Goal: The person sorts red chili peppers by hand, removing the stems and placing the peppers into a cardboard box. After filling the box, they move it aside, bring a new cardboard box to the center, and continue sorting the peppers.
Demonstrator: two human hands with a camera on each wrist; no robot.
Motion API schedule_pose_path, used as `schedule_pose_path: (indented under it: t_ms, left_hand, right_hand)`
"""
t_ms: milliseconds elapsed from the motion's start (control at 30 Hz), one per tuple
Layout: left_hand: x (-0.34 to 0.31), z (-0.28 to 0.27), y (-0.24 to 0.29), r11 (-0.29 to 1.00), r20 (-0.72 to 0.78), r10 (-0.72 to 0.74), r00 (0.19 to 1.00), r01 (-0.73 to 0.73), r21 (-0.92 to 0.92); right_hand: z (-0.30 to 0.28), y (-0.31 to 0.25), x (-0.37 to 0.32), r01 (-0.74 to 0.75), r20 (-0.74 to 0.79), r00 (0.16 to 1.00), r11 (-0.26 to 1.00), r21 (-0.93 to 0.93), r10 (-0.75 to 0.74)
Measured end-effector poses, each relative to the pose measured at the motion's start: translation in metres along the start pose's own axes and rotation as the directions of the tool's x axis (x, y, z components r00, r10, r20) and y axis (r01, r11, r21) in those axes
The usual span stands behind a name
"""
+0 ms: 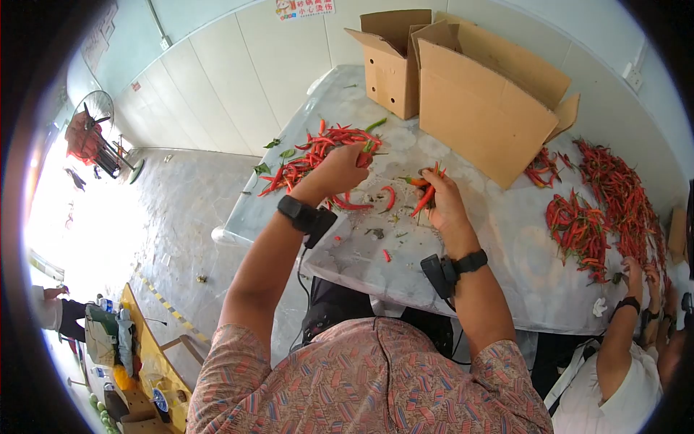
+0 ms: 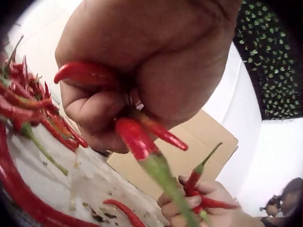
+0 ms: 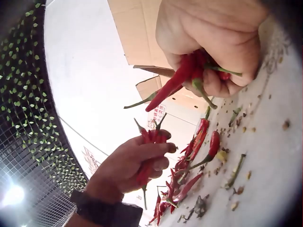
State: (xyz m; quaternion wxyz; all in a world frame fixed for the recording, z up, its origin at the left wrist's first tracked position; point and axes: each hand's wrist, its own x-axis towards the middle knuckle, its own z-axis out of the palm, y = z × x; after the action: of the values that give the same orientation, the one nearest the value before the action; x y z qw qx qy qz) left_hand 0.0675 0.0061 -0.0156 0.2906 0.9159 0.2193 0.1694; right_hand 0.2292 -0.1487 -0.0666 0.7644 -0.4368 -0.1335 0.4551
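Note:
Several red chilies [image 2: 137, 137] are gripped in the curled fingers of the left hand [image 1: 340, 168], which is over the right edge of a chili pile [image 1: 311, 155]. In the left wrist view that hand [image 2: 147, 61] fills the upper middle, chilies poking out on both sides. To its right, the right hand [image 1: 447, 201] holds a small bunch of red chilies [image 3: 182, 78] with green stems, low above the table. Between and below the hands, loose chilies [image 1: 390, 198] lie on the table.
Two open cardboard boxes [image 1: 484, 108] stand at the back of the table [image 1: 499, 246]. More chili heaps [image 1: 614, 188] lie on the right side, where another person's hands [image 1: 632, 278] reach in. Seeds and stem scraps [image 1: 374, 233] are scattered near the front edge.

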Motion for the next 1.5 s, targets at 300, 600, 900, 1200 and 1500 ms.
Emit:
schedule_pose_path:
  t_ms: [300,600,900,1200,1500]
  left_hand:
    - [-0.028,0.003,-0.005,0.859,0.347,0.082,0.934,-0.243,0.451]
    - [-0.011,0.015,0.018,0.965,0.07,0.177,0.982,-0.187,0.183]
    - [0.003,0.045,0.034,0.932,0.237,0.043,0.971,-0.124,0.341]
    - [0.004,0.034,0.023,0.982,0.075,0.082,0.994,-0.093,0.166]
    - [0.029,-0.023,0.126,0.861,-0.25,0.208,0.946,-0.298,-0.411]
  right_hand:
    - [0.003,-0.003,-0.004,-0.012,-0.02,1.0,0.999,-0.043,0.011]
    - [0.002,-0.003,-0.003,-0.015,0.004,1.0,0.999,-0.032,0.015]
    - [0.0,-0.001,-0.001,-0.007,-0.028,1.0,0.996,-0.088,0.005]
    - [0.002,-0.003,-0.005,0.012,0.017,1.0,0.99,-0.139,-0.009]
    - [0.05,-0.069,-0.04,0.659,0.056,0.701,0.616,-0.432,-0.711]
